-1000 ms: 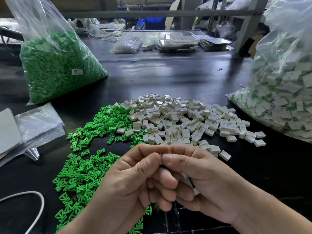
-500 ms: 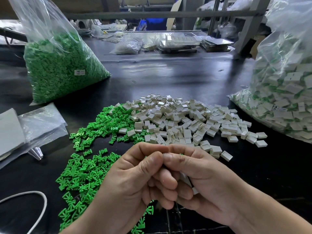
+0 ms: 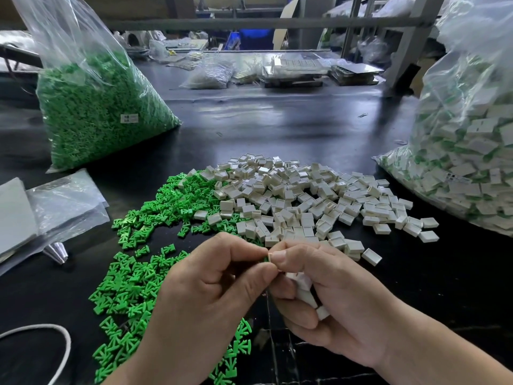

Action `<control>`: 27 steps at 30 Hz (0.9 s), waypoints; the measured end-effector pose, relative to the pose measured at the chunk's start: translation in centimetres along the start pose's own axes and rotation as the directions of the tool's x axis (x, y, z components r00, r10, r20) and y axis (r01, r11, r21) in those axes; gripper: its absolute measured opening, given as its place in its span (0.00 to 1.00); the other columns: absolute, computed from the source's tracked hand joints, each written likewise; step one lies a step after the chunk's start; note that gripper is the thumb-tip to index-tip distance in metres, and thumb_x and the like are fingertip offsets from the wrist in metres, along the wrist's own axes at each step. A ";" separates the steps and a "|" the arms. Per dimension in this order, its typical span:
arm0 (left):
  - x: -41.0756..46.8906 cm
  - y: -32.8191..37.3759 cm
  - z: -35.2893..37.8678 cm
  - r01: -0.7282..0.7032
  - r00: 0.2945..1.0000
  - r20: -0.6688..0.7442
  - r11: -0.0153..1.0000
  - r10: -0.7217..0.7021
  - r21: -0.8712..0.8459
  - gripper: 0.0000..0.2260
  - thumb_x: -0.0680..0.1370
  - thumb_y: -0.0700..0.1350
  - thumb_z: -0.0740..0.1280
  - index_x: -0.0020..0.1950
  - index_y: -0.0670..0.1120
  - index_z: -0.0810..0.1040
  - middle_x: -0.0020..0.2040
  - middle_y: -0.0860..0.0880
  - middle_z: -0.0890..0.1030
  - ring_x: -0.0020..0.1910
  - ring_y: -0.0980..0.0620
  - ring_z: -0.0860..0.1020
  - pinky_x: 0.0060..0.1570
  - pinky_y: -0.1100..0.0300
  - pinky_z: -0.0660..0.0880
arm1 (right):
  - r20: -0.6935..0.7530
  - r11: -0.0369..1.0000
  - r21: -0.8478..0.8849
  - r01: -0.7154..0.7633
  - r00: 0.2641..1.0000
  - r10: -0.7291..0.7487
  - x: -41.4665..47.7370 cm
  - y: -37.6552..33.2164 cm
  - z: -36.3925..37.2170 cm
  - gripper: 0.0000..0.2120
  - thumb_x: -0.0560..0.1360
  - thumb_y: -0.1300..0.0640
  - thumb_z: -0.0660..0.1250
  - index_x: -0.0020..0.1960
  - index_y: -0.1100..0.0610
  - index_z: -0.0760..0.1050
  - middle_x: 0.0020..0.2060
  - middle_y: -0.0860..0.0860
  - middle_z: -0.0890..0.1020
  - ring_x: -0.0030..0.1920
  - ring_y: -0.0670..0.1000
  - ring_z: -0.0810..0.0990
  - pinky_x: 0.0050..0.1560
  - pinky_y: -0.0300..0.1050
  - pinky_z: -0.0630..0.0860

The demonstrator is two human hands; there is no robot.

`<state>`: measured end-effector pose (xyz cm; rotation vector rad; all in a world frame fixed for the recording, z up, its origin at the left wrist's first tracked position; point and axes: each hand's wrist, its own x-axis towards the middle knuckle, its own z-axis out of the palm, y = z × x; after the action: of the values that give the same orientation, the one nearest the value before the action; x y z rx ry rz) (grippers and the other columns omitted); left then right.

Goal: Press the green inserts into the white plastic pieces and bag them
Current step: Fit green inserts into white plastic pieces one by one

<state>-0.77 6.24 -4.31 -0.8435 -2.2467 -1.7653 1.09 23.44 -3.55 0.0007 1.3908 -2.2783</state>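
Green inserts (image 3: 133, 284) are lying loose on the black table (image 3: 277, 126), their heap touching the left side of the heap of white plastic pieces (image 3: 305, 201). The left hand (image 3: 211, 295) and right hand (image 3: 338, 301) are meeting just in front of both heaps, thumbs and forefingers pinching one small part (image 3: 268, 257) between them, with a green edge showing at the fingertips. The right hand is also cupping spare white pieces (image 3: 305, 290) under its curled fingers. A clear bag of green inserts (image 3: 94, 115) is standing at far left, and a clear bag of assembled pieces (image 3: 466, 168) is leaning at right. Flat plastic bags (image 3: 63, 201) and a white cable (image 3: 65, 345) are lying at the left.
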 end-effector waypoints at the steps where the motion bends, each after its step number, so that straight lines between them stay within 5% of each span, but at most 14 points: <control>1: 0.1 0.1 0.1 -0.029 0.999 -0.014 0.999 0.030 0.044 0.05 0.72 0.52 0.71 0.46 0.57 0.81 0.35 0.62 0.81 0.32 0.65 0.79 0.32 0.75 0.73 | -0.008 1.000 0.002 -0.016 1.000 0.016 0.0 0.0 0.0 0.07 0.72 0.55 0.67 0.37 0.55 0.75 0.29 0.51 0.72 0.20 0.45 0.68 0.19 0.35 0.60; 6: 0.1 0.3 -0.4 -0.014 1.000 -0.020 0.990 0.017 0.140 0.07 0.70 0.57 0.70 0.47 0.59 0.81 0.36 0.59 0.81 0.32 0.60 0.78 0.31 0.72 0.72 | -0.030 0.998 -0.023 -0.054 0.998 0.053 0.0 -0.2 -0.1 0.06 0.71 0.54 0.67 0.36 0.54 0.76 0.28 0.51 0.72 0.20 0.46 0.67 0.20 0.34 0.60; 18: 0.8 1.0 -0.7 -0.183 0.983 0.069 0.912 0.169 0.367 0.08 0.75 0.51 0.67 0.47 0.49 0.83 0.39 0.61 0.80 0.39 0.65 0.78 0.37 0.79 0.69 | 0.094 0.999 -0.004 -0.048 0.994 0.048 -0.2 -0.3 -0.9 0.09 0.74 0.51 0.73 0.41 0.56 0.77 0.33 0.53 0.74 0.21 0.44 0.71 0.18 0.34 0.64; 23: 0.8 0.2 -0.6 -0.107 0.993 -0.011 0.930 0.119 0.351 0.05 0.75 0.53 0.70 0.46 0.54 0.82 0.40 0.63 0.80 0.37 0.67 0.78 0.36 0.80 0.68 | -0.013 0.983 0.176 -0.050 0.999 0.053 -0.2 -0.9 -1.5 0.09 0.73 0.56 0.72 0.45 0.57 0.72 0.36 0.56 0.77 0.22 0.46 0.73 0.16 0.35 0.67; 27: 0.7 -0.3 -0.5 -0.099 0.995 0.014 0.930 0.100 0.353 0.04 0.74 0.54 0.69 0.46 0.56 0.80 0.40 0.64 0.80 0.36 0.65 0.79 0.33 0.76 0.71 | -0.108 0.965 0.245 0.097 0.991 -0.072 -0.5 -2.3 -2.0 0.07 0.72 0.59 0.71 0.44 0.59 0.73 0.36 0.56 0.76 0.21 0.46 0.72 0.14 0.34 0.65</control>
<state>-1.64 5.97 -4.08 -0.8544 -2.3688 -1.2603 0.19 26.18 -2.43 0.1388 1.1601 -2.5420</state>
